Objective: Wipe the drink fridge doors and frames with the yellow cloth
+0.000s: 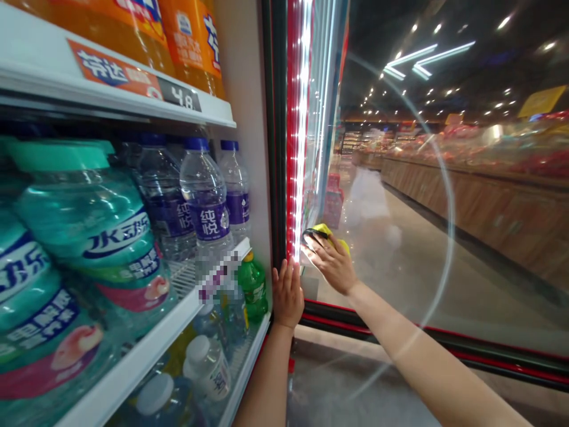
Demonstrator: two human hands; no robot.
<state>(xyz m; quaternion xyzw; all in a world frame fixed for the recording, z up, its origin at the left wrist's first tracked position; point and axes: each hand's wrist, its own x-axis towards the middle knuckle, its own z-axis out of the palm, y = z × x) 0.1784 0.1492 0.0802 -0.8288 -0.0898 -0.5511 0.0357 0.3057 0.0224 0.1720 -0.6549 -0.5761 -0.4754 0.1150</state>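
My right hand [329,262] presses a yellow cloth [329,231] with a dark edge against the glass door [400,261], close to the lit strip [301,124]. Part of the cloth is hidden under the fingers. Lower and to the left, my left hand [288,293] rests flat on the black and red door frame [278,178], its fingers extended upward and holding nothing. A green bottle [254,290] stands in the fridge just left of that hand.
White fridge shelves [151,362] on the left carry large teal bottles [95,219], clear bottles with purple labels [207,196] and orange drinks [191,41] above. Through the glass appear a wood-fronted display [484,190] and a pale, blurred reflection.
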